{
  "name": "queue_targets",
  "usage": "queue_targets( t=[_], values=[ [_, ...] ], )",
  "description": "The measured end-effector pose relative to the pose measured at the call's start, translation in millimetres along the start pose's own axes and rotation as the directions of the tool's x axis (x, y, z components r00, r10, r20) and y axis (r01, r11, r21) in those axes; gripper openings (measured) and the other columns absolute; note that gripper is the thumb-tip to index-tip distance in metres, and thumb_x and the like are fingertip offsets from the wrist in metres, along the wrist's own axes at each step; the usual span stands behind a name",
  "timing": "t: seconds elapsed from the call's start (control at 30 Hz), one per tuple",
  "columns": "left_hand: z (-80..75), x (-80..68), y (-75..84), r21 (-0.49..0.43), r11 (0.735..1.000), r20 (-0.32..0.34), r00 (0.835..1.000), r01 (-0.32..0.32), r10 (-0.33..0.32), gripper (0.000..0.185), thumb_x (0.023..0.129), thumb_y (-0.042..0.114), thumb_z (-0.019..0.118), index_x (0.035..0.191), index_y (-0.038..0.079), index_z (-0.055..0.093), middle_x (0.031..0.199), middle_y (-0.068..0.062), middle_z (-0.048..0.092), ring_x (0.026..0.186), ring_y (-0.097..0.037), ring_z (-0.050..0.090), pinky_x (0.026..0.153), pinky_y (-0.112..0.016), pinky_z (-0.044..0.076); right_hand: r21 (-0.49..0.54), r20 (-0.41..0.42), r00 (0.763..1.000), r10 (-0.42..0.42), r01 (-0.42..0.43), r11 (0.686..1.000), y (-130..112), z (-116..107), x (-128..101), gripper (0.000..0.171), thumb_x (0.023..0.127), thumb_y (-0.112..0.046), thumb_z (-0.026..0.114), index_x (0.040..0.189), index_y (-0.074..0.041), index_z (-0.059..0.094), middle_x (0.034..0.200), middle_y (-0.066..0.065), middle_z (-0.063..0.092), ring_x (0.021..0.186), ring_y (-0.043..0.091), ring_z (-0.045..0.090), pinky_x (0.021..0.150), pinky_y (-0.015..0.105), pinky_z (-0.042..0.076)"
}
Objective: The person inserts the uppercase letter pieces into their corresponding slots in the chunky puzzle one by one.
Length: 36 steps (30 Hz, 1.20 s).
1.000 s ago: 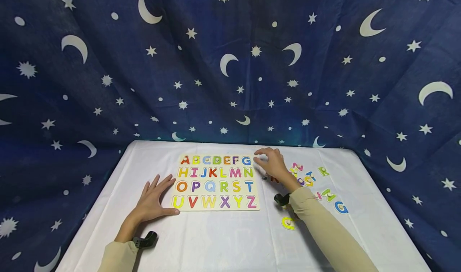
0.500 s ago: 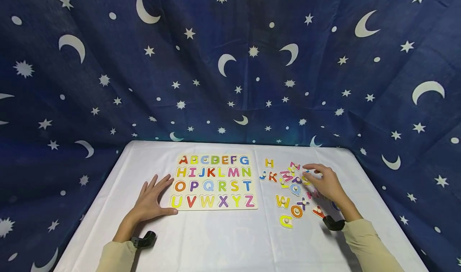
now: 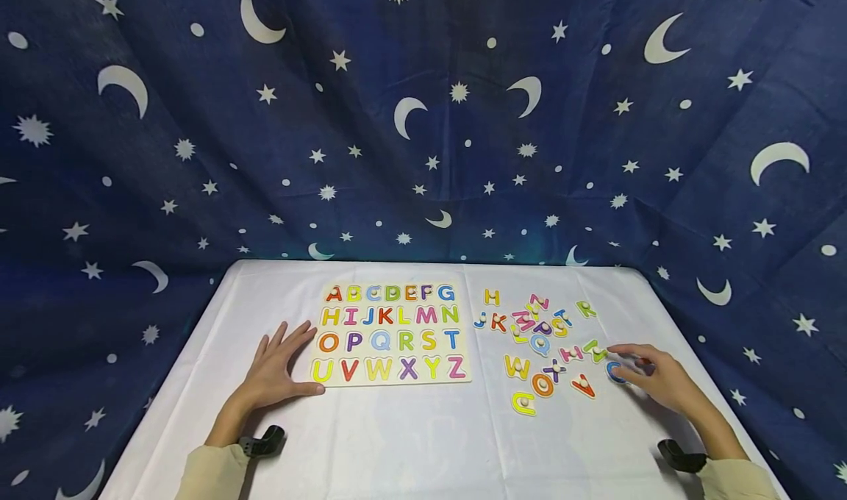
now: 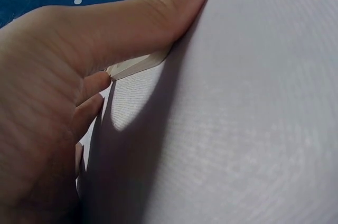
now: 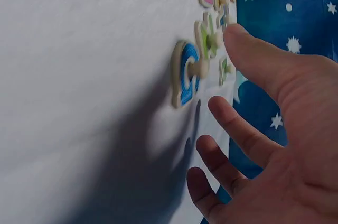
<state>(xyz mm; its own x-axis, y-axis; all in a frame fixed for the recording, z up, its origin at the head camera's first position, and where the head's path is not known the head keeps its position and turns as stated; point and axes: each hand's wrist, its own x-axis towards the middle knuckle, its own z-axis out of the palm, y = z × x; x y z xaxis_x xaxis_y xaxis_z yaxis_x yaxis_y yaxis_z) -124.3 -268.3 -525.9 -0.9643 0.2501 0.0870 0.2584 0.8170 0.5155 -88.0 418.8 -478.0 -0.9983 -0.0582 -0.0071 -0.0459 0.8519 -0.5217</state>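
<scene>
1. Right hand (image 3: 662, 382) is hovering low over the worktop (image 3: 410, 441), fingers spread and relaxed, pinching nothing; wrist view is showing the fingers (image 5: 237, 129) fanned out.
2. Blue letter piece (image 3: 615, 373) is lying flat on the worktop at 9 o'clock from the right hand, just beside the fingertips; contact cannot be told. Wrist view is showing its pale knob (image 5: 199, 68) pointing toward the palm.
3. Green letter (image 3: 593, 351) is sitting at 11 o'clock from the blue piece, near the thumb tip.
4. Loose letters (image 3: 539, 338) are lying scattered at 3 o'clock from the puzzle board (image 3: 390, 333), among them a red V (image 3: 584, 387), an orange O (image 3: 543, 385) and a yellow piece (image 3: 524, 403).
5. Left hand (image 3: 278, 371) is resting flat on the worktop, fingers spread, thumb (image 4: 158, 12) pressing along the board's lower left edge at 9 o'clock of the board.
6. Starry blue cloth (image 3: 423, 118) is hanging behind at 12 o'clock.
</scene>
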Motion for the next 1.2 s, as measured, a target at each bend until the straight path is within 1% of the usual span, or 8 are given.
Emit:
queue_targets(
  t=[0.07,0.23,0.33,0.53,0.67,1.03,1.13,1.2],
  values=[
    [0.3,0.2,-0.3,0.000,1.000,0.002,1.000,-0.002,0.002,0.114,0.061,0.062,0.091,0.153,0.010,0.048,0.163,-0.017,0.037,0.153,-0.050,0.011,0.121,-0.070,0.001,-0.017,-0.013,1.000,-0.022,0.022,1.000,5.8,0.6,-5.2,0.042,0.086,-0.033,0.085,0.121,-0.012,0.075,0.126,0.022,0.066,0.107,0.030,0.059,0.083,0.043,0.051],
    [0.1,0.1,-0.7,-0.001,1.000,0.002,1.000,-0.004,0.004,0.114,0.061,0.062,0.091,0.153,0.010,0.048,0.163,-0.017,0.036,0.153,-0.050,0.012,0.121,-0.070,0.001,-0.012,-0.106,0.987,-0.119,0.119,0.993,16.2,8.4,-13.6,0.031,0.078,-0.022,0.091,0.107,-0.017,0.079,0.117,0.011,0.070,0.106,-0.010,0.049,0.083,0.011,0.047],
    [0.0,0.3,-1.6,0.003,1.000,0.001,1.000,-0.004,0.004,0.114,0.061,0.063,0.090,0.153,0.011,0.048,0.163,-0.017,0.036,0.153,-0.050,0.012,0.121,-0.070,0.001,0.016,-0.168,0.975,-0.145,0.150,0.989,19.8,13.6,-15.2,0.029,0.077,-0.016,0.091,0.103,-0.016,0.080,0.113,0.012,0.070,0.103,-0.022,0.042,0.081,0.003,0.041],
    [0.6,-0.6,-2.6,0.005,1.000,0.001,1.000,-0.001,0.001,0.114,0.060,0.062,0.091,0.153,0.011,0.048,0.163,-0.017,0.037,0.153,-0.050,0.012,0.120,-0.070,0.002,0.021,-0.239,0.960,-0.148,0.158,0.987,22.9,21.6,-13.8,0.025,0.077,-0.009,0.090,0.100,-0.013,0.081,0.110,0.013,0.071,0.102,-0.022,0.042,0.083,-0.002,0.036],
    [1.7,-0.4,-2.9,0.005,1.000,0.001,1.000,-0.001,0.001,0.114,0.060,0.062,0.091,0.153,0.011,0.048,0.163,-0.016,0.036,0.153,-0.050,0.012,0.120,-0.070,0.002,0.012,-0.263,0.956,-0.132,0.140,0.990,22.9,23.2,-13.3,0.022,0.078,-0.010,0.089,0.098,-0.012,0.081,0.110,0.014,0.070,0.101,-0.022,0.041,0.082,-0.002,0.035],
    [3.8,0.5,-3.8,-0.003,1.000,0.008,1.000,-0.003,0.003,0.115,0.061,0.064,0.090,0.153,0.010,0.047,0.163,-0.017,0.036,0.153,-0.050,0.011,0.121,-0.070,0.001,0.016,-0.276,0.958,-0.074,0.082,0.997,22.8,24.1,-16.9,0.016,0.083,-0.016,0.087,0.098,-0.012,0.081,0.113,0.015,0.069,0.101,-0.020,0.041,0.081,0.008,0.035],
    [3.3,0.7,-3.9,-0.005,1.000,0.012,1.000,0.001,-0.001,0.115,0.061,0.063,0.090,0.154,0.010,0.046,0.164,-0.017,0.035,0.153,-0.049,0.010,0.121,-0.070,0.000,0.012,-0.271,0.960,-0.069,0.075,0.997,22.8,23.9,-16.2,0.017,0.083,-0.017,0.087,0.098,-0.012,0.081,0.114,0.015,0.068,0.101,-0.018,0.042,0.079,0.007,0.035],
    [2.9,1.2,-4.0,-0.001,1.000,0.011,1.000,0.002,-0.002,0.115,0.061,0.063,0.090,0.154,0.011,0.046,0.164,-0.016,0.035,0.153,-0.049,0.010,0.121,-0.070,0.000,0.005,-0.266,0.961,-0.075,0.079,0.997,22.4,23.4,-14.6,0.017,0.083,-0.016,0.087,0.098,-0.011,0.082,0.113,0.016,0.069,0.101,-0.013,0.046,0.079,0.005,0.036]
  ],
)
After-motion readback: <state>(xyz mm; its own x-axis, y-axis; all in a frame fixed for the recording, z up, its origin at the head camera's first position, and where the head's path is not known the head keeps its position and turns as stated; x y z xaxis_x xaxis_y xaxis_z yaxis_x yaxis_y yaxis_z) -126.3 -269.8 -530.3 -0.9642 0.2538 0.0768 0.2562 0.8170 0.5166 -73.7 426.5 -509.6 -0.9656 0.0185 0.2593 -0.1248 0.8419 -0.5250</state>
